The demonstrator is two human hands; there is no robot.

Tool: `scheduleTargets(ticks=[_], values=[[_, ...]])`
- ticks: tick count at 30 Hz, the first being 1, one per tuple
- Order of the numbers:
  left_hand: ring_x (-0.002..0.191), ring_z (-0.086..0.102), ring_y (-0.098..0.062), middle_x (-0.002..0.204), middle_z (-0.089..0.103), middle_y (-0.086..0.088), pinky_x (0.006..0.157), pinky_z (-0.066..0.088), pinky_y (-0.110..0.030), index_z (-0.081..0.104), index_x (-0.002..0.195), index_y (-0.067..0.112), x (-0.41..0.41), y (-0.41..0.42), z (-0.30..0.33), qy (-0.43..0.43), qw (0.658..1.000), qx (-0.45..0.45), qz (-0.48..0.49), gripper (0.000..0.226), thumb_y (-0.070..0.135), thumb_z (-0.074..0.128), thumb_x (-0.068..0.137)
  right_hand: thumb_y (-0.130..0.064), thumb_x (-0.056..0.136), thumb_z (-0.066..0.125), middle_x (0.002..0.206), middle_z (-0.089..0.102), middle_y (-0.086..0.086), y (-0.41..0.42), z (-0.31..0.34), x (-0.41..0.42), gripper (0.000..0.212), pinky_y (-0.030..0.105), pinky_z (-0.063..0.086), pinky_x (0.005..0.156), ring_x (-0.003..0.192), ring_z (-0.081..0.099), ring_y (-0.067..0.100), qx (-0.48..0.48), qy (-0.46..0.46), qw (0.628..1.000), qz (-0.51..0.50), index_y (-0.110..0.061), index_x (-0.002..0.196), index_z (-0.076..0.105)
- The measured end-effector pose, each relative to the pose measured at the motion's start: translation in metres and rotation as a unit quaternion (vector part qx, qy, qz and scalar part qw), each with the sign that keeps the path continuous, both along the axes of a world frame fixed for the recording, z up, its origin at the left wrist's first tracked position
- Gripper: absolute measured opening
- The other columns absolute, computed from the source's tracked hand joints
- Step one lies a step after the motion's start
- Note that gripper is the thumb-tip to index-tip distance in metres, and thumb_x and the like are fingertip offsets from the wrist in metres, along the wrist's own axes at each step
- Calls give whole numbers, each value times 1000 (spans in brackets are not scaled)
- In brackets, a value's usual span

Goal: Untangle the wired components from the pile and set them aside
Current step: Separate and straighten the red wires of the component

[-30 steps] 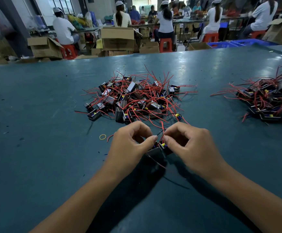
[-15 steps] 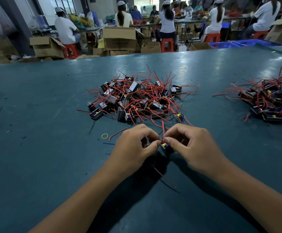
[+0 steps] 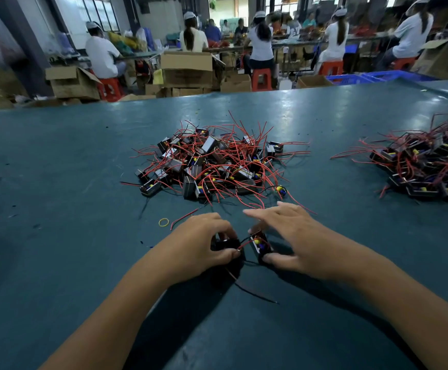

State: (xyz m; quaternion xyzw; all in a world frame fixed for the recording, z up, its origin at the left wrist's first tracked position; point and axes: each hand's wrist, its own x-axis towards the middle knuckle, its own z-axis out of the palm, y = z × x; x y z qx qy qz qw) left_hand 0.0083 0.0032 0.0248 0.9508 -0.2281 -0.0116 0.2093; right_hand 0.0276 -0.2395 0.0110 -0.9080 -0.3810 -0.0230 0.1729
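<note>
A tangled pile [image 3: 212, 164] of small black components with red wires lies mid-table. A second heap [image 3: 425, 166] of the same parts sits at the right edge. Just in front of the pile, my left hand [image 3: 198, 244] grips a black component [image 3: 226, 245] with curled fingers and pinches its red wire with the thumb. My right hand [image 3: 295, 236] holds a second black component [image 3: 260, 245] with yellow and blue parts between thumb and a finger, its other fingers stretched forward. A red wire runs between the two components.
A yellow rubber band [image 3: 163, 222] and a loose red wire [image 3: 185, 218] lie left of my left hand. A black wire [image 3: 254, 293] trails toward me on the teal table [image 3: 57, 236]. Seated workers, cardboard boxes and red stools fill the background.
My hands were close together pinching one spot; now they have drawn apart, each with a component. My right fingers have spread forward.
</note>
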Motion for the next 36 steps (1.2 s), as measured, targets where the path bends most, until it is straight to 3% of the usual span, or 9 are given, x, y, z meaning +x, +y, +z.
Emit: scheduleTargets(ticks=[3, 8, 10, 14, 16, 19, 23, 32, 36], values=[[83, 54, -3, 91, 60, 11, 76, 47, -28, 70, 97, 27, -1, 1, -1, -5, 1000, -17, 26, 20, 44, 72, 87, -50, 84, 71, 124, 50, -16, 0, 2, 0, 81, 15, 9, 113, 123, 32, 1, 19, -9, 1000, -10, -38, 150, 27], [69, 58, 2, 72, 64, 15, 57, 39, -13, 65, 78, 27, -2, -9, -7, -36, 981, -134, 134, 21, 45, 75, 83, -67, 76, 67, 110, 55, -19, 7, 1, -8, 85, 26, 31, 103, 110, 45, 6, 109, 14, 991, -77, -40, 148, 31], [66, 61, 0, 71, 67, 12, 60, 46, -17, 65, 78, 26, -3, -16, -11, 6, 977, -164, 137, 20, 42, 77, 83, -63, 77, 69, 109, 54, -18, 14, -2, -11, 84, 24, 28, 100, 105, 43, 3, 94, -4, 991, -92, -33, 148, 35], [66, 71, -14, 74, 74, 2, 69, 59, -36, 72, 87, 22, -4, -13, -10, 107, 960, -228, 122, 5, 27, 73, 89, -68, 81, 58, 131, 55, -16, 25, -7, -11, 70, 31, 22, 109, 123, 44, 5, 50, -4, 992, -112, -31, 140, 46], [68, 72, -19, 78, 76, -4, 74, 59, -38, 74, 92, 17, -4, -10, -7, 142, 947, -266, 109, 3, 18, 71, 91, -73, 77, 48, 121, 59, -21, 28, -8, -11, 63, 31, 24, 105, 115, 48, 4, 46, -7, 992, -117, -34, 126, 55], [67, 67, -17, 82, 74, -17, 73, 59, -34, 75, 95, 7, -2, -10, -7, 183, 922, -326, 102, 10, 10, 65, 95, -73, 75, 43, 105, 63, -21, 28, -8, -10, 54, 31, 26, 98, 102, 52, 4, 43, -17, 991, -129, -35, 110, 61], [71, 68, -19, 88, 74, -20, 67, 58, -24, 73, 98, -1, -2, -12, -9, 225, 886, -392, 99, 17, 10, 60, 98, -72, 80, 50, 101, 65, -15, 23, -7, -11, 48, 32, 26, 98, 99, 54, 8, 18, -41, 988, -146, -33, 106, 61], [76, 70, -21, 94, 75, -17, 69, 59, -27, 70, 103, 0, 1, -19, -10, 196, 862, -459, 93, 14, 6, 59, 98, -63, 83, 55, 98, 69, -8, -3, 34, -12, 44, 36, 46, 88, 95, 60, 17, -43, -97, 980, -170, -27, 106, 66], [72, 69, -20, 87, 75, -13, 67, 59, -28, 69, 99, 2, 4, -15, -11, 151, 888, -422, 103, 12, 6, 58, 98, -59, 79, 63, 90, 70, -3, -64, 81, 17, 37, 38, 55, 75, 87, 64, 22, -92, -128, 960, -232, -27, 98, 69]])
